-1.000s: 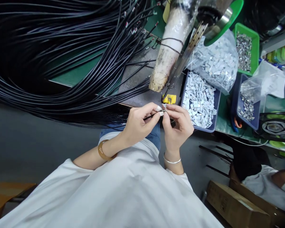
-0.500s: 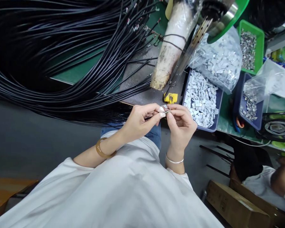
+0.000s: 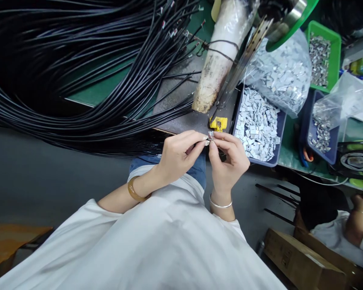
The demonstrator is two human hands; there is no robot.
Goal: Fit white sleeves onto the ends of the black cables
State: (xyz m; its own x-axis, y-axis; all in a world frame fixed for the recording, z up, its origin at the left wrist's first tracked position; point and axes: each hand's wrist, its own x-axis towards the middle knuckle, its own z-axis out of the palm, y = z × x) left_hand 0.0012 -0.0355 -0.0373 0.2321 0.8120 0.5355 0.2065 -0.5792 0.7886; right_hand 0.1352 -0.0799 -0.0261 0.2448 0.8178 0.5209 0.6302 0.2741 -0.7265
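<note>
My left hand (image 3: 179, 155) and my right hand (image 3: 230, 159) meet fingertip to fingertip at the table's front edge. Both are closed in a pinch around thin wire ends (image 3: 211, 139), too small to make out well. A small pale piece shows at my right fingertips. Just beyond them lies a yellow part (image 3: 218, 123) on the dark work plate (image 3: 186, 121). Black cables (image 3: 109, 121) spread in a large bundle to the left. Beside my right hand stands a blue tray (image 3: 272, 163) of small white and silver pieces.
Above the plate hangs a plastic-wrapped white tube (image 3: 213, 68) beside a metal rod. A clear bag (image 3: 286, 76) of pieces, a green bin (image 3: 335, 60) and another blue tray (image 3: 332, 155) are at right. Cardboard boxes (image 3: 302, 257) and a seated person (image 3: 335, 225) are at lower right.
My fingertips have drawn closer together, and my left hand's fingers now cover more of the wires. The view has shifted slightly.
</note>
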